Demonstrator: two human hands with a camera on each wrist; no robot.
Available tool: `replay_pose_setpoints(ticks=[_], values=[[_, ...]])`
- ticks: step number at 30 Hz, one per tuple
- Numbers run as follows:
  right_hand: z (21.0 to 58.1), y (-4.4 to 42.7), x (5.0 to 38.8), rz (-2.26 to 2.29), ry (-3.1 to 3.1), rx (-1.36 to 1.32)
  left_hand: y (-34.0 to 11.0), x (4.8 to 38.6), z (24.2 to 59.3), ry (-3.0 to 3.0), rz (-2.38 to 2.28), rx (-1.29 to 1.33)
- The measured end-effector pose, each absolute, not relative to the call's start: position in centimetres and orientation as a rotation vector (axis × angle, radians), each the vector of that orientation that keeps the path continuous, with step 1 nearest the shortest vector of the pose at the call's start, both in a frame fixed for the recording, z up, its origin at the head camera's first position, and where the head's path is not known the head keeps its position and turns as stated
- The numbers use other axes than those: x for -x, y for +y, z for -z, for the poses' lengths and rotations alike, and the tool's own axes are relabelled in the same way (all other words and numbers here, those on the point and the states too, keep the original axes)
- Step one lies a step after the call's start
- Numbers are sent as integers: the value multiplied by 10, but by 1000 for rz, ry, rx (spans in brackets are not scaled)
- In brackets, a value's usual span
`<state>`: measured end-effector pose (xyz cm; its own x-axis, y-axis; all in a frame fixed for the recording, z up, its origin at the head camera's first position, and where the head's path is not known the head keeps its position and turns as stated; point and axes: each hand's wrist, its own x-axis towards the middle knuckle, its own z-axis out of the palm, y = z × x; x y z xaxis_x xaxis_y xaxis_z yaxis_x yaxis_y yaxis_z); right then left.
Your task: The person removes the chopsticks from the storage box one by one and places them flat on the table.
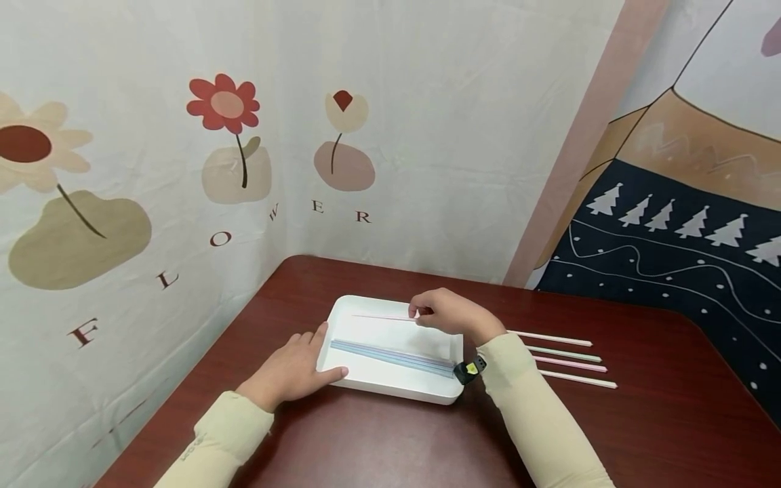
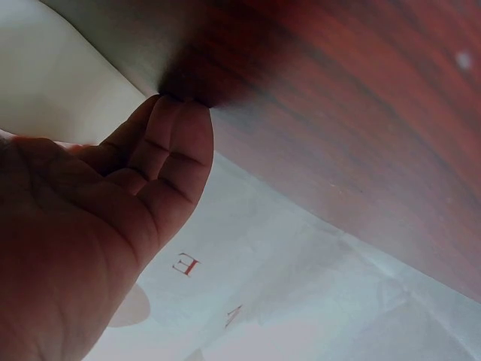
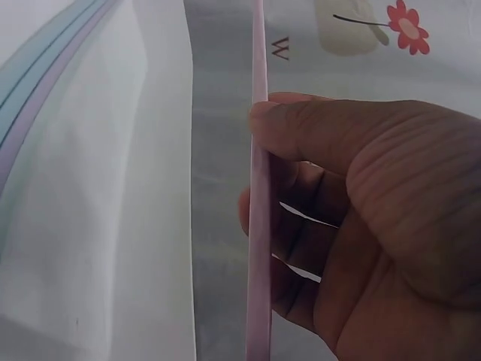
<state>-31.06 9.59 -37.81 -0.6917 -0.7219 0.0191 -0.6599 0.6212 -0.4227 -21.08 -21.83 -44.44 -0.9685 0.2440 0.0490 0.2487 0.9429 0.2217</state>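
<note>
A white tray (image 1: 390, 332) lies on the table, with several long thin blue and purple sticks (image 1: 390, 357) side by side in its near half. My left hand (image 1: 293, 366) rests at the tray's left edge, thumb over the near corner, the other fingers along the side. Above the tray's far half, my right hand (image 1: 448, 312) pinches a slim pink stick (image 3: 259, 226) between thumb and fingers. That stick points leftward in the head view. The right wrist view shows the thumb against it, with the tray wall beside it.
Right of the tray, partly behind my right forearm, several white, green and pink sticks (image 1: 570, 354) lie roughly parallel on the brown table (image 1: 378, 440). A flower-printed curtain (image 1: 427, 135) hangs behind the table. A small black device (image 1: 470, 371) is at my right wrist.
</note>
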Motion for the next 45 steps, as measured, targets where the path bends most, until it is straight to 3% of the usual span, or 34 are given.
replay_pose_setpoints(ticks=[6,32,45], values=[[376,118,304,603,2730,1016,-218,210,445,-3081,359,382],[384,252,269,501,2885,989,-218,210,445,-3077,353,390],[396,292,253,633,2747,902,-218,211,446,-3060,364,403]])
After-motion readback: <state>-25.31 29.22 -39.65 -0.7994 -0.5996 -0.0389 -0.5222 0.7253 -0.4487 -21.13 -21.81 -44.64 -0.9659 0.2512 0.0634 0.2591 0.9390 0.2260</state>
